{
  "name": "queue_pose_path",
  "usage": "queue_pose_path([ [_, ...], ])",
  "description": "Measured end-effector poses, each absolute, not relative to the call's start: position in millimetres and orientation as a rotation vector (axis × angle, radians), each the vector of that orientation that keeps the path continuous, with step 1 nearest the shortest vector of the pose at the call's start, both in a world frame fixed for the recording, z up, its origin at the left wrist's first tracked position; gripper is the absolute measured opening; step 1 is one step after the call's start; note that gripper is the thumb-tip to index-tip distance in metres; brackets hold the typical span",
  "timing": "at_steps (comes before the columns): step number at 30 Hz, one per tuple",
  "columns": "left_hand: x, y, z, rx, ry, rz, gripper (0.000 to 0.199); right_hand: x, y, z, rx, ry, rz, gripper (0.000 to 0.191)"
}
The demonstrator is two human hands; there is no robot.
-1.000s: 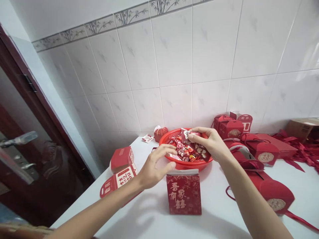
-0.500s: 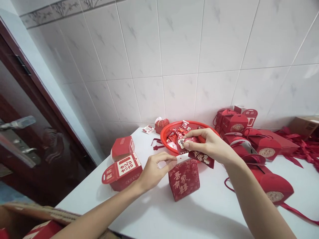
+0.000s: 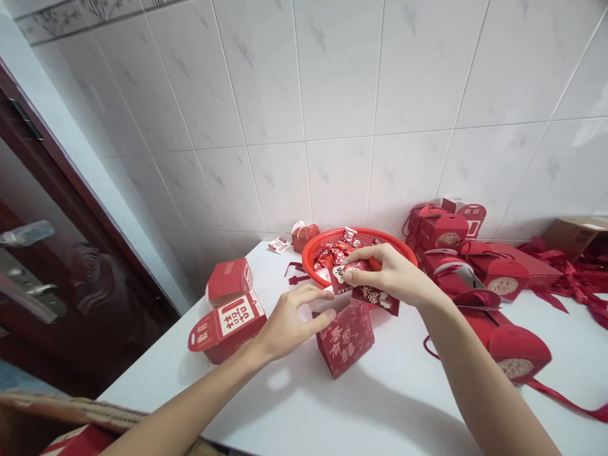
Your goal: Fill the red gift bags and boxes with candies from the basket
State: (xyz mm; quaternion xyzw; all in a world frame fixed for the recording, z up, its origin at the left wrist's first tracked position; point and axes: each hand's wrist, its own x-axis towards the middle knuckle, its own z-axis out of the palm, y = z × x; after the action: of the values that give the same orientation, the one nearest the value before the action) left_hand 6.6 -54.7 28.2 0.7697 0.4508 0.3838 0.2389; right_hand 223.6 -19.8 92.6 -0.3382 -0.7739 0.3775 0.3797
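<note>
A small red box with pale lettering (image 3: 348,340) stands on the white table, its top open. My left hand (image 3: 297,320) is at the box's upper left edge, thumb and fingers apart around the rim, with nothing held. Over the box's opening, my right hand (image 3: 387,275) pinches wrapped sweets (image 3: 377,297) in dark red wrappers. Just behind the hands sits a red plastic basket (image 3: 311,256) with many wrapped sweets (image 3: 338,255) in it.
Two red boxes (image 3: 230,323) stand at the left of the table (image 3: 270,405). Several red boxes with ribbons (image 3: 503,275) crowd the right side. A cardboard box (image 3: 80,405) is at the lower left, and a tiled wall (image 3: 337,183) rises behind.
My left thumb and fingers have parted at the box's rim. My right hand, still holding the sweets, is slightly lower over the box. The whole view has shifted a little.
</note>
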Motion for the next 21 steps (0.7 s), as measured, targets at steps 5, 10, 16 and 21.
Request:
queue_pose_path([
  [5,7,-54,29,2.086,1.175,0.979,0.041,223,-17,91,-0.848,-2.007,0.964,0.014],
  [10,8,-53,29,2.039,1.200,0.937,0.045,218,-11,85,-0.796,-1.945,0.850,0.015],
  [16,7,-51,24,1.960,1.235,0.925,0.051,205,-7,76,-0.732,-1.776,0.723,0.016],
  [21,8,-49,24,1.927,1.198,0.906,0.055,198,-5,70,-0.763,-1.744,0.608,0.016],
])
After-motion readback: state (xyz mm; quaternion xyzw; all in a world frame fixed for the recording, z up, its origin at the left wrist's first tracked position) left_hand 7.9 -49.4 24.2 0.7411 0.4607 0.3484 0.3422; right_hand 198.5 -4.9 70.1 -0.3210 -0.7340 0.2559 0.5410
